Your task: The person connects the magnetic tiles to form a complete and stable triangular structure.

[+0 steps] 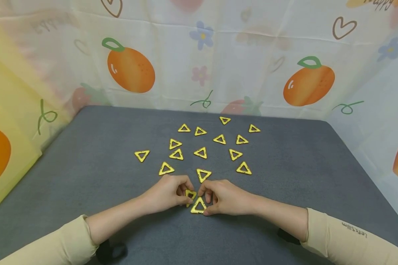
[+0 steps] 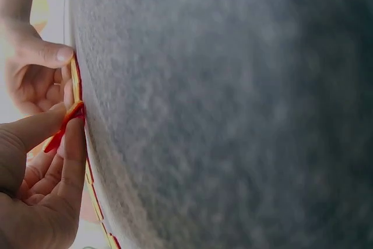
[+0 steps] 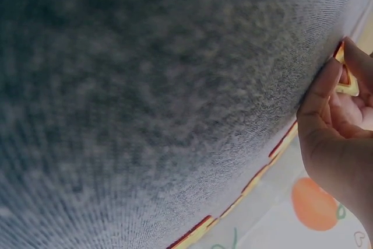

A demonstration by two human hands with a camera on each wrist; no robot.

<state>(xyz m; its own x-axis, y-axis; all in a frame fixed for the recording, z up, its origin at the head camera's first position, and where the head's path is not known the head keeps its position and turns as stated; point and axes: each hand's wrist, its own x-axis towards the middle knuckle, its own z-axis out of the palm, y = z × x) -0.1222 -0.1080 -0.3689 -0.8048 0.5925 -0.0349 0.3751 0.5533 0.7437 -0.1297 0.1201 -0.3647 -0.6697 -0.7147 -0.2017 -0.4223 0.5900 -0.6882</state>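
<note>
My left hand [image 1: 167, 190] pinches a hollow yellow triangle [image 1: 187, 193] between thumb and fingers, tilted up off the table. Its red underside shows in the left wrist view, where the left hand [image 2: 46, 185] is at lower left. Just right of it, another hollow yellow triangle [image 1: 197, 211] lies flat on the table. My right hand [image 1: 230, 198] grips that one, thumb at its lower right corner and index finger near its top. The two triangles are close together; whether their edges touch I cannot tell. Fingers partly cover the tilted triangle.
Several more yellow triangles lie scattered flat beyond the hands, the nearest triangle [image 1: 203, 170] just past the fingertips. They rest on a dark grey cloth-covered table [image 1: 86, 154]. A printed fruit curtain [image 1: 242, 73] hangs behind and at both sides.
</note>
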